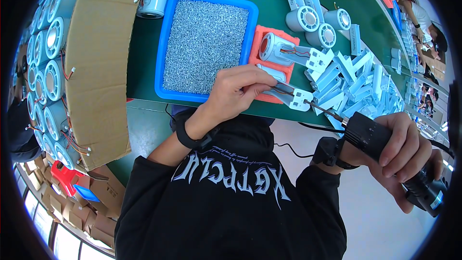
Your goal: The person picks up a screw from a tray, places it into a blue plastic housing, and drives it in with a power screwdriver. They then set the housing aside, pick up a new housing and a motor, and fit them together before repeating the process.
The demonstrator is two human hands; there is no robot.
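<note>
My right hand (404, 151) is wrapped round a black electric screwdriver (368, 132). Its long thin bit runs left across the white slotted end of a pale blue handle piece (301, 100), towards my left fingertips. My left hand (240, 86) is closed in a pinch beside that handle piece; what lies between the fingers is hidden. Under them is a pale round fan body (272, 72) in an orange-red foam holder (262, 31), mostly covered by my hand. Just behind it, a second fan body (276, 48) lies in the holder, with red wires running into its attached handle.
A blue tray (159, 79) of small metal screws stands left of the holder. Loose pale blue handle pieces (356, 82) are heaped at the right. Several fan bodies (308, 19) sit behind them. Cardboard (98, 67) and stacked fan bodies (53, 79) are at the left.
</note>
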